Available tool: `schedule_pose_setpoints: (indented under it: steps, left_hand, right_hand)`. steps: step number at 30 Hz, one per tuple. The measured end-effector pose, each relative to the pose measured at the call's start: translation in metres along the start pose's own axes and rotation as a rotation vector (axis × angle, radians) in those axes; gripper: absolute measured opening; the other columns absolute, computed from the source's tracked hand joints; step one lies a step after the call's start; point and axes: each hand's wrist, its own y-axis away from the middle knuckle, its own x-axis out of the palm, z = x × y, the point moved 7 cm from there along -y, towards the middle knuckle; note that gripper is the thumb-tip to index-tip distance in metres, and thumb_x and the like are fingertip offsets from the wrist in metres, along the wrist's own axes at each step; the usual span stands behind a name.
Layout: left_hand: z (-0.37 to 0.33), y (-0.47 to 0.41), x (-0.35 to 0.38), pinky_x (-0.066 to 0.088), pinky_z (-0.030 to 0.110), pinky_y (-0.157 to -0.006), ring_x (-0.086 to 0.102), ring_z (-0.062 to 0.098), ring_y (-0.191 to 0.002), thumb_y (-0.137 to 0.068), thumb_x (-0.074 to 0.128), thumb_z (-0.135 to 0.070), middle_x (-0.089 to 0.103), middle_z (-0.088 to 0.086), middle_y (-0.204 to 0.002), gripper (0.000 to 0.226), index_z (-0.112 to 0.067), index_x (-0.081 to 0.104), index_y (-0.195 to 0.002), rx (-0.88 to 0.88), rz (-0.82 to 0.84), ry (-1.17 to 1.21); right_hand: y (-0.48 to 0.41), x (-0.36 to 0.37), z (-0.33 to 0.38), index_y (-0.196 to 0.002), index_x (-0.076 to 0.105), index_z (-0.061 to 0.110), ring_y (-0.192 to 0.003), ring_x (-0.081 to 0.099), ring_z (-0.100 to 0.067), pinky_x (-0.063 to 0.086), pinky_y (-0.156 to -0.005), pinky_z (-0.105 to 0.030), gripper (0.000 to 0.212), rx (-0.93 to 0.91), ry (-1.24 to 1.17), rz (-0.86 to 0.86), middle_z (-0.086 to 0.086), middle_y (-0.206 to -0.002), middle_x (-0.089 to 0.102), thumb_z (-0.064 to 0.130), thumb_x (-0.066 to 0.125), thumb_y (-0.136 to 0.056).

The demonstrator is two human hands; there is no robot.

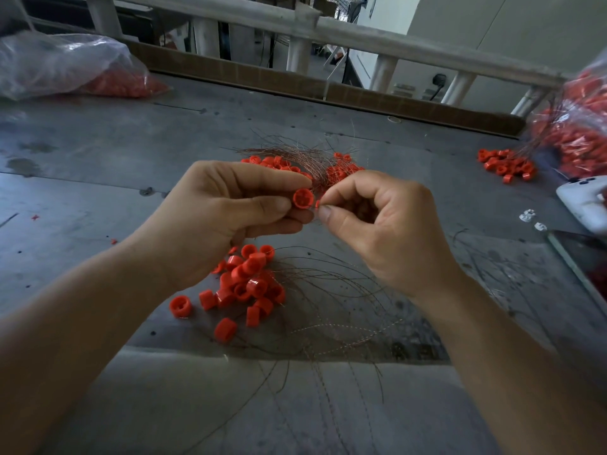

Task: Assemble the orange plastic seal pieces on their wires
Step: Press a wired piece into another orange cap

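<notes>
My left hand [226,208] pinches a round orange seal cap [303,199] between thumb and fingers, its open cross-shaped face turned toward me. Right beside it, my right hand [384,224] pinches a small orange seal piece [318,203] between thumb and forefinger, almost touching the cap. A thin wire at that piece is hard to make out. Below my hands lies a pile of loose orange caps [246,284] on the grey table, with loose copper wires [328,300] spread next to it. Behind my hands sits a heap of wired orange seals [295,162].
A clear bag of orange parts [65,67] lies at the far left, another bag [578,126] with wires at the far right. A small cluster of caps [505,164] sits near it. A white device [584,205] rests at the right edge. A white railing [295,24] borders the table.
</notes>
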Motion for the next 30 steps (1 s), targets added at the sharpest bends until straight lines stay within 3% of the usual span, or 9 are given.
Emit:
schedule_pose_setpoints:
  steps: [8, 13, 17, 22, 27, 30]
  left_hand:
    - [0.0, 0.001, -0.001, 0.053, 0.016, -0.059, 0.071, 0.013, -0.069, -0.06, 0.058, -0.005, 0.073, 0.004, -0.072, 0.026, -0.017, 0.075, -0.076, 0.018, 0.01, -0.035]
    - [0.001, 0.001, 0.0, 0.054, 0.017, -0.059, 0.071, 0.014, -0.069, -0.061, 0.058, -0.004, 0.072, 0.006, -0.072, 0.023, -0.013, 0.075, -0.074, 0.014, 0.068, 0.026]
    - [-0.002, 0.002, 0.004, 0.054, 0.017, -0.06, 0.07, 0.013, -0.07, -0.057, 0.066, -0.012, 0.072, 0.007, -0.077, 0.018, -0.013, 0.075, -0.073, 0.038, 0.132, 0.066]
    - [-0.002, 0.003, 0.005, 0.054, 0.017, -0.058, 0.07, 0.013, -0.069, -0.057, 0.066, -0.01, 0.072, 0.008, -0.077, 0.018, -0.012, 0.074, -0.073, 0.049, 0.161, 0.109]
    - [0.001, 0.003, 0.009, 0.054, 0.016, -0.059, 0.069, 0.011, -0.066, -0.057, 0.064, -0.011, 0.071, 0.004, -0.072, 0.025, -0.014, 0.076, -0.079, 0.02, 0.199, 0.132]
    - [0.003, 0.004, 0.012, 0.053, 0.015, -0.059, 0.069, 0.011, -0.064, -0.058, 0.064, -0.011, 0.071, 0.005, -0.07, 0.024, -0.013, 0.076, -0.079, 0.007, 0.229, 0.129]
  right_hand:
    - [0.001, 0.0, -0.001, -0.068, 0.062, 0.019, -0.051, 0.048, 0.002, 0.035, -0.049, -0.008, 0.014, 0.026, -0.017, 0.019, 0.015, -0.058, 0.053, 0.008, 0.066, -0.076]
    - [0.0, -0.001, -0.001, -0.073, 0.066, 0.02, -0.056, 0.057, -0.018, 0.045, -0.051, -0.026, 0.012, 0.094, -0.13, 0.046, 0.0, -0.063, 0.064, 0.009, 0.063, -0.075]
    - [0.0, -0.001, -0.003, -0.073, 0.063, 0.021, -0.05, 0.051, 0.002, 0.036, -0.047, -0.008, 0.016, 0.149, -0.258, 0.078, 0.013, -0.055, 0.058, 0.005, 0.06, -0.073]
    - [0.0, -0.003, -0.008, -0.072, 0.05, 0.016, -0.048, 0.052, -0.005, 0.037, -0.043, -0.01, 0.017, 0.236, -0.422, 0.079, -0.003, -0.062, 0.057, 0.005, 0.062, -0.064]
    - [0.001, 0.005, -0.007, -0.069, 0.047, 0.014, -0.045, 0.051, -0.006, 0.036, -0.041, -0.011, 0.032, 0.247, -0.464, 0.136, -0.002, -0.059, 0.056, -0.013, 0.065, -0.071]
    - [0.002, 0.012, -0.008, -0.067, 0.046, 0.014, -0.044, 0.051, -0.002, 0.036, -0.041, -0.01, 0.035, 0.253, -0.464, 0.18, 0.003, -0.056, 0.056, -0.014, 0.066, -0.069]
